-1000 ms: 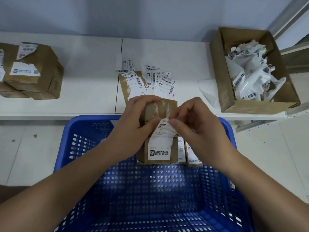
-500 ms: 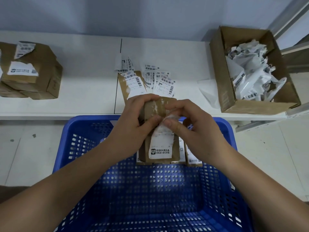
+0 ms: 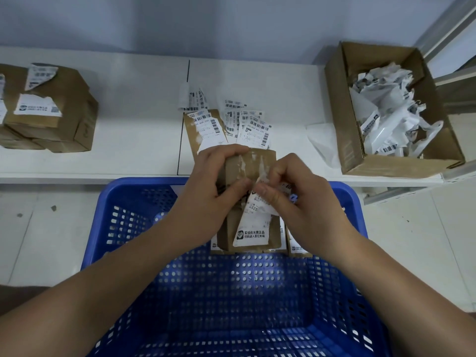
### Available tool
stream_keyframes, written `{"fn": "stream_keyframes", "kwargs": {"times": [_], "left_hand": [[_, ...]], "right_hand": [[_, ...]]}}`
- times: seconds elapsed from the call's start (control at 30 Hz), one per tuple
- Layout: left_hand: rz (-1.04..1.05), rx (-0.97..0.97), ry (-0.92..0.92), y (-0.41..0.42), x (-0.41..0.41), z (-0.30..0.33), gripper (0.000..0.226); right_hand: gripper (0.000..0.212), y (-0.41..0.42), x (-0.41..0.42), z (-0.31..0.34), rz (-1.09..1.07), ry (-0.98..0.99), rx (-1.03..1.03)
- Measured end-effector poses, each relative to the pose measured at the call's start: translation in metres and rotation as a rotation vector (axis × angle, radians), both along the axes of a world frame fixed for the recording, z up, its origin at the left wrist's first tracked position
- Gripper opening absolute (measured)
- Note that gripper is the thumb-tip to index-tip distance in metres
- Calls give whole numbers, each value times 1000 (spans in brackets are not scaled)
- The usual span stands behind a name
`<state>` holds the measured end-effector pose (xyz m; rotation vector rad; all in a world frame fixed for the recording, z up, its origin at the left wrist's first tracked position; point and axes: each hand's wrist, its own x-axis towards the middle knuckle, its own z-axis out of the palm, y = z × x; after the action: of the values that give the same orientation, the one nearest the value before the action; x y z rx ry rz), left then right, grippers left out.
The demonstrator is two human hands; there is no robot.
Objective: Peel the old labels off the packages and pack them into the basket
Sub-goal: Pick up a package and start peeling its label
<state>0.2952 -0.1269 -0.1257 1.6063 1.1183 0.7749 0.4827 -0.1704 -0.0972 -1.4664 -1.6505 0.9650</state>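
Two hands worked over the far end of the blue basket (image 3: 134, 202), with a brown package (image 3: 248, 199) held upright between them just above its rim. The left hand (image 3: 213, 191) had its fingers curled round the package's top and its thumb pressed on the front face; the right hand (image 3: 301, 202) pinched the loosened top of the old label (image 3: 251, 228), thumb and forefinger clamped on the paper. White scraps higher on the package suggested the label tore rather than lifted whole, so a sharp tug would likely rip it again, leaving its lower part stuck; the package could also slip from the one-handed hold and drop into the basket. Its bottom strip carried a small logo and two lines of Chinese print, too small to read with confidence. Beyond the basket, on the white shelf (image 3: 134, 140), loose barcode labels (image 3: 247, 124) showed digits resembling 350-050 V05 220. Behind the package, more packages (image 3: 298, 247) stood inside the basket
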Motion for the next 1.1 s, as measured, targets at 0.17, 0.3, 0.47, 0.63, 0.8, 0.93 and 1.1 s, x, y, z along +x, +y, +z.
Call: {"fn": "stream_keyframes", "kwargs": {"times": [0.17, 0.3, 0.47, 0.63, 0.8, 0.93, 1.1], "left_hand": [[-14, 3, 26, -2, -1, -1, 45], [30, -21, 18, 1, -2, 1, 44], [93, -14, 40, 3, -3, -1, 43], [150, 38, 52, 6, -5, -3, 44], [160, 140, 109, 6, -5, -3, 47], [175, 202, 131, 8, -8, -3, 48], [259, 194, 139, 22, -18, -3, 45]], "right_hand": [[21, 5, 6, -3, 68, -36, 7], [49, 5, 9, -5, 102, -95, -75], [34, 5, 11, -10, 30, -177, 8], [16, 4, 14, -14, 61, -282, 128], [13, 3, 14, -16, 115, -324, 180], [6, 3, 17, -14, 155, -321, 177], [3, 1, 24, -1, 209, -307, 125]]}}
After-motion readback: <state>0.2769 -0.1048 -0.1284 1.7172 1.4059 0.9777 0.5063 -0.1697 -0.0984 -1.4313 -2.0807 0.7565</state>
